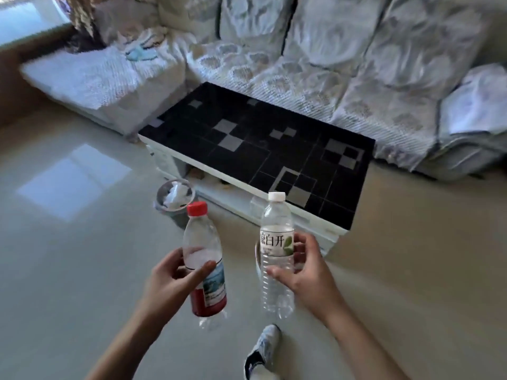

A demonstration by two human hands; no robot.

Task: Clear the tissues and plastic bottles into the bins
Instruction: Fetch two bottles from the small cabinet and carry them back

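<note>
Now each hand's fingers [204,271] wrap one bottle [275,259].

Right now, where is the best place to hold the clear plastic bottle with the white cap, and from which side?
Hold the clear plastic bottle with the white cap around its labelled middle, coming from its right side, as the right hand does. It stands upright, and the waist there is round and narrow enough for a firm grip.

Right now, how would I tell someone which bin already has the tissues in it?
Find the black tiled coffee table in front of the sofa. On the floor at its near left corner stands a small round grey bin. White crumpled tissues fill its top, just beyond the red-capped bottle.
</note>
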